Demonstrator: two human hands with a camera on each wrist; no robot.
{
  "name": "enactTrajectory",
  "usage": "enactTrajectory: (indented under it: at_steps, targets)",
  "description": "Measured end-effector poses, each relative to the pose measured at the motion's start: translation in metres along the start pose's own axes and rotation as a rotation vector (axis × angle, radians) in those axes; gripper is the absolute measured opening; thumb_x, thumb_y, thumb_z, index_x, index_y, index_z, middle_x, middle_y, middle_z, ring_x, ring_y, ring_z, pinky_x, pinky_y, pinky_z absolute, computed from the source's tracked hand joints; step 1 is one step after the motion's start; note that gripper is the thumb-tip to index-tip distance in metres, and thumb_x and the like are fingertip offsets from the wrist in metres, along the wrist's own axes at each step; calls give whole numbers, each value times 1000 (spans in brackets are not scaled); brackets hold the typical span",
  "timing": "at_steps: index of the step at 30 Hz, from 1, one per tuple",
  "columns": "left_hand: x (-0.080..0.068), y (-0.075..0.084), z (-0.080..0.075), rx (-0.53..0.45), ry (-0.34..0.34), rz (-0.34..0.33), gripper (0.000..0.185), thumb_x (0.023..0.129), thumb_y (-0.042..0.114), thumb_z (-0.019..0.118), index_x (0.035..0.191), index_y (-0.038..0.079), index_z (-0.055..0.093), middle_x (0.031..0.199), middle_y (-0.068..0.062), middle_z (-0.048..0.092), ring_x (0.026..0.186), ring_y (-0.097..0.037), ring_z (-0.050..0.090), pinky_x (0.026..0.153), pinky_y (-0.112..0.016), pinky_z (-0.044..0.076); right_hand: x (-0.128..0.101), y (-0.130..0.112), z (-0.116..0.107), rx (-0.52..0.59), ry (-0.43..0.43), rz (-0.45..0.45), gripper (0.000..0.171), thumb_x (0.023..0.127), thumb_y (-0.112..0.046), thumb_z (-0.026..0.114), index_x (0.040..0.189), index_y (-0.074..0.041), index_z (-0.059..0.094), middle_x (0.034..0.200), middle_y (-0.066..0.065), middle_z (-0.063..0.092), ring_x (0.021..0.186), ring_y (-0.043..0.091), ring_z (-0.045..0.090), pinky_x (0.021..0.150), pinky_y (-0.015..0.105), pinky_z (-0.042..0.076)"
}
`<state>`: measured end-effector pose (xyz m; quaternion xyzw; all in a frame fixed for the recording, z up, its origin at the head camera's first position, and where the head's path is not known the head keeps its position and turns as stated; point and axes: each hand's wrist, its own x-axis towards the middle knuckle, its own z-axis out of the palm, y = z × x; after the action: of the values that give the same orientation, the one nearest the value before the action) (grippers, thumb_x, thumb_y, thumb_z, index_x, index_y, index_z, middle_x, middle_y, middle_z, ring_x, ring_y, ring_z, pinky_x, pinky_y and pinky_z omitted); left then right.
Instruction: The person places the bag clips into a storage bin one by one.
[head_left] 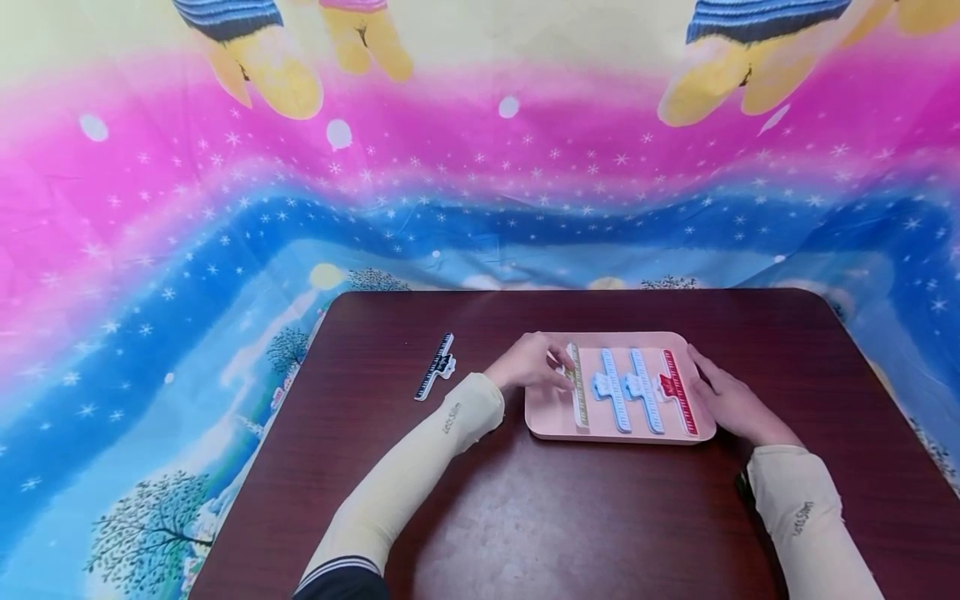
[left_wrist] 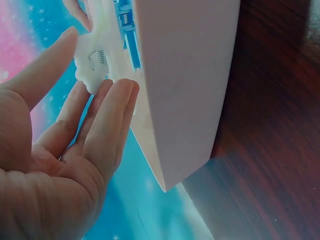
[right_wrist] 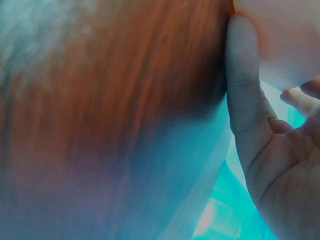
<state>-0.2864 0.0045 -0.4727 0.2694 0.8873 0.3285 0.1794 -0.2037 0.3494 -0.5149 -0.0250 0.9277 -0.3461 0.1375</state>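
Observation:
A pink tray holds a row of long clips with keyboard-like markings: a pale clip, two light blue clips and a red clip. My left hand is over the tray's left side, its spread thumb and fingers about the pale clip's wavy white handle; whether they press it is unclear. Along the tray's right side lies my right hand with extended fingers. The right wrist view shows its thumb against the tray's outer wall.
A black-and-white clip lies by itself on the dark wooden table, left of the tray. Behind the table hangs a colourful printed cloth. A dark object, partly hidden, sits beneath the right forearm.

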Motion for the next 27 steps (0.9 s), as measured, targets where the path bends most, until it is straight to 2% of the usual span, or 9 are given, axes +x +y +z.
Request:
enactTrajectory:
  at_steps: [5,12,17,22,27]
  targets:
    - [5,1,3,44,-11,-6,26,77,22,94,99,16,82,96,8,77,99,-14,70,81,-17,50,-1,0,0,-3,1,1,69,114,-36,34,166,-13,-3,164,39,10,148,63,14,115,78,18]
    - [10,0,8,87,-15,19,25,75,18,94,96,12,82,90,6,76,87,-6,64,80,-14,48,-1,0,1,-8,-9,15,70,113,-38,35,166,-14,-4,164,40,10,148,64,14,114,78,18]
    - [10,3,10,163,-18,41,26,76,19,94,96,11,81,92,3,76,86,-5,63,80,-13,45,-1,1,2,-21,-4,19,70,113,-39,35,166,-14,-4,164,39,9,148,64,14,114,78,19]
    - [10,4,13,139,-48,32,27,77,13,92,98,4,77,93,-5,75,84,-7,61,76,-12,45,0,1,2,-25,3,2,70,113,-40,34,166,-13,-4,164,39,10,148,64,15,114,78,19]
    - [12,4,15,166,-62,22,32,77,15,93,99,4,74,91,-5,72,79,-6,57,73,-13,45,0,2,0,-21,1,1,70,113,-40,35,166,-13,-4,164,39,10,148,64,14,114,78,19]
